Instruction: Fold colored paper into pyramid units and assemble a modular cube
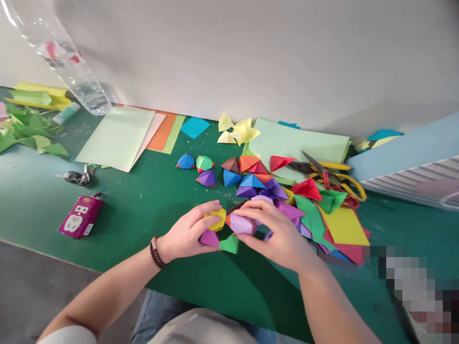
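Between my left hand (188,231) and my right hand (274,232) sits a folded paper model made of coloured origami units. My left fingers press on its yellow unit (216,219), and my right fingers grip its lilac unit (242,223). A purple unit (210,238) and a green unit (229,244) stick out below; I cannot tell whether they are joined to the model. Just beyond my right hand lies a heap of loose folded units (274,188) in many colours. Parts of the model are hidden behind my fingers.
The green cutting mat (150,224) holds small folded pieces (204,171), paper sheets (114,138), yellow-handled scissors (322,167), keys (79,177) and a purple power socket (81,217). A clear plastic bottle (68,64) hangs at upper left. A wall runs behind the mat.
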`<state>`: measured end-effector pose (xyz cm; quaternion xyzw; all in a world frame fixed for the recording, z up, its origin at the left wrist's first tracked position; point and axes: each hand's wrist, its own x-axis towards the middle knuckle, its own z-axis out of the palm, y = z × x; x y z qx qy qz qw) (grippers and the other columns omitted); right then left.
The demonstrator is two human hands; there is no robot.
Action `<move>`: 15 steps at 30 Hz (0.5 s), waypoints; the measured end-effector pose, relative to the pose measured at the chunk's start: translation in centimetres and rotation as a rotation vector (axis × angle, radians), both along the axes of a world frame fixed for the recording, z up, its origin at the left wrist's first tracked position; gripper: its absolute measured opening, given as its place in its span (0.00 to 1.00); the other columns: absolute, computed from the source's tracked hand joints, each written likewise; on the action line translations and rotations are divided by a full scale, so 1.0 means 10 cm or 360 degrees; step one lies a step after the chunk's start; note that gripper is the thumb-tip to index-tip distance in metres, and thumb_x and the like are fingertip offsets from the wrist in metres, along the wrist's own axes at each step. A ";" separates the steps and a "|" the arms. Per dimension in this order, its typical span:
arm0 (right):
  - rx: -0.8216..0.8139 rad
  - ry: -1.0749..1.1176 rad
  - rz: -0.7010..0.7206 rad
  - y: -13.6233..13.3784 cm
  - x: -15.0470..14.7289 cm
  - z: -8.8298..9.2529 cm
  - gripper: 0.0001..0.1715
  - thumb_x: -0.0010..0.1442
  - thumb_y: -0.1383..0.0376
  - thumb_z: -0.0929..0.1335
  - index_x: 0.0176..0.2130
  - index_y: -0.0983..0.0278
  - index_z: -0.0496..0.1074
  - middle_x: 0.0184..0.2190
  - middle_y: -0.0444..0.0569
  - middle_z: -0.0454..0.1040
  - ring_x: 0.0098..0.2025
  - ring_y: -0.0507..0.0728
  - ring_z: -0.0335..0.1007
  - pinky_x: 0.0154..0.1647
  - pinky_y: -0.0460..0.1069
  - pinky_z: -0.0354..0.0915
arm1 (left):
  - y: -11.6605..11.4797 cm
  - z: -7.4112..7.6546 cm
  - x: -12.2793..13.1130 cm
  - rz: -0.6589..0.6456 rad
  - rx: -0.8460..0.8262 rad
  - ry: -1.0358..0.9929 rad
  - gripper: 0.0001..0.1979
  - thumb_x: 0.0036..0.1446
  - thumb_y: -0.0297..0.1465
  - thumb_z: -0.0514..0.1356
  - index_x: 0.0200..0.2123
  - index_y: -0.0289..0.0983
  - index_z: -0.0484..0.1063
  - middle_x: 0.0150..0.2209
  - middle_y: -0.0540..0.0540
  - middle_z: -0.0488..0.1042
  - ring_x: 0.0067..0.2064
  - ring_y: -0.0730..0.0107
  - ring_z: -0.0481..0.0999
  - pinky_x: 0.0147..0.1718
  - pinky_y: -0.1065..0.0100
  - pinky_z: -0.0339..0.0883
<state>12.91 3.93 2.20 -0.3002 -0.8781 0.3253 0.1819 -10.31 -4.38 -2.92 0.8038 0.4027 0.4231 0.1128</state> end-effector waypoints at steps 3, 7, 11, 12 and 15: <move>-0.0051 0.0032 -0.0005 0.02 -0.01 -0.02 0.19 0.59 0.61 0.70 0.51 0.53 0.71 0.49 0.50 0.71 0.54 0.61 0.70 0.53 0.57 0.70 | 0.00 0.00 0.00 -0.0005 -0.0016 -0.0003 0.37 0.52 0.37 0.69 0.61 0.37 0.56 0.58 0.28 0.66 0.63 0.46 0.67 0.52 0.48 0.72; -0.0145 0.0094 -0.0025 0.03 -0.03 -0.03 0.19 0.58 0.59 0.71 0.50 0.53 0.73 0.50 0.50 0.73 0.54 0.63 0.71 0.51 0.57 0.72 | -0.01 -0.01 -0.01 0.0002 -0.0024 0.0001 0.39 0.52 0.38 0.69 0.62 0.38 0.55 0.59 0.27 0.65 0.63 0.46 0.67 0.52 0.48 0.72; -0.0247 0.0146 -0.0055 0.03 -0.05 -0.05 0.20 0.57 0.58 0.72 0.50 0.53 0.74 0.51 0.51 0.74 0.53 0.63 0.72 0.47 0.56 0.74 | -0.02 -0.03 0.00 0.0030 -0.0019 0.0003 0.38 0.53 0.39 0.68 0.62 0.37 0.55 0.60 0.26 0.64 0.63 0.46 0.67 0.52 0.48 0.72; -0.0262 0.0154 -0.0069 0.03 -0.06 -0.06 0.20 0.57 0.57 0.72 0.50 0.53 0.74 0.51 0.51 0.73 0.53 0.63 0.72 0.46 0.55 0.74 | -0.03 -0.03 0.00 0.0043 -0.0017 0.0007 0.38 0.53 0.39 0.68 0.62 0.37 0.55 0.60 0.25 0.63 0.63 0.45 0.66 0.52 0.47 0.72; -0.0299 0.0179 -0.0116 0.01 -0.08 -0.08 0.21 0.57 0.58 0.73 0.51 0.53 0.75 0.50 0.51 0.73 0.53 0.63 0.71 0.45 0.55 0.75 | -0.04 -0.02 0.02 0.0094 -0.0007 0.0026 0.38 0.53 0.40 0.68 0.61 0.36 0.56 0.60 0.25 0.63 0.63 0.45 0.66 0.52 0.47 0.72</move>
